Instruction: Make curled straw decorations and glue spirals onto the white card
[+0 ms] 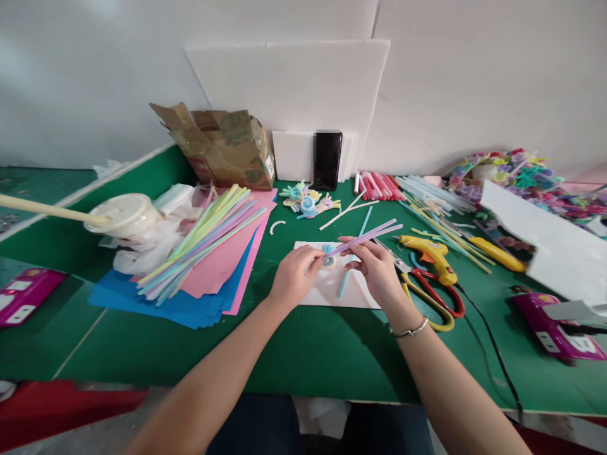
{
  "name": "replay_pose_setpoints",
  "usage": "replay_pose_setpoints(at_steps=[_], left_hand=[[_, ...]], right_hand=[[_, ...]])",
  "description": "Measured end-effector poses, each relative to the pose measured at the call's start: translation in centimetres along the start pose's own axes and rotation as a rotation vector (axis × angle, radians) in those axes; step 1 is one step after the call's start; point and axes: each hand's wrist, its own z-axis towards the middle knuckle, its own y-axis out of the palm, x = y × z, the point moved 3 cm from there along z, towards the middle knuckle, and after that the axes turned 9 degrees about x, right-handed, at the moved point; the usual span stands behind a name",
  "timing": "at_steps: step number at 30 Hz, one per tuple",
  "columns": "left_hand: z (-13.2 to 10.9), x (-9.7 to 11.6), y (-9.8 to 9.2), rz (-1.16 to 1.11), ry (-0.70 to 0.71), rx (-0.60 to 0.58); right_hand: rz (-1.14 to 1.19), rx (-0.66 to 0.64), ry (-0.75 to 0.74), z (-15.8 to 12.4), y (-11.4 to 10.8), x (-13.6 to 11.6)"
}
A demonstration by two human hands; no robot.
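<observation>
Scissors (419,274) and glue gun (432,254) lie near the right hand (375,268).

Left hand (298,273): I see it pinching a small coiled piece (329,260)
Right hand (377,268): holding purple stems (372,235) over a white board (320,294)
Near my right: yellow glue gun (429,251), scissors (443,319)
Back: upright black phone (327,161)

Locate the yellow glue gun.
Head view, right side: the yellow glue gun lies on the green table, to the right of the right hand, next to the red scissor handle.
</observation>
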Motion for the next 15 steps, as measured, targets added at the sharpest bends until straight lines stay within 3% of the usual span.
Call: replay_pose_setpoints(at_steps=[9,15], left_hand=[[0.0,-0.12,0.01,0.006,-0.016,-0.009],[-0.1,-0.05,0.06,-0.008,-0.037,-0.059]], right_hand=[[0.044,-0.023,-0.005,-0.1,0.03,0.11],[-0.007,0.034,0.01,0.1,-0.27,0.06]])
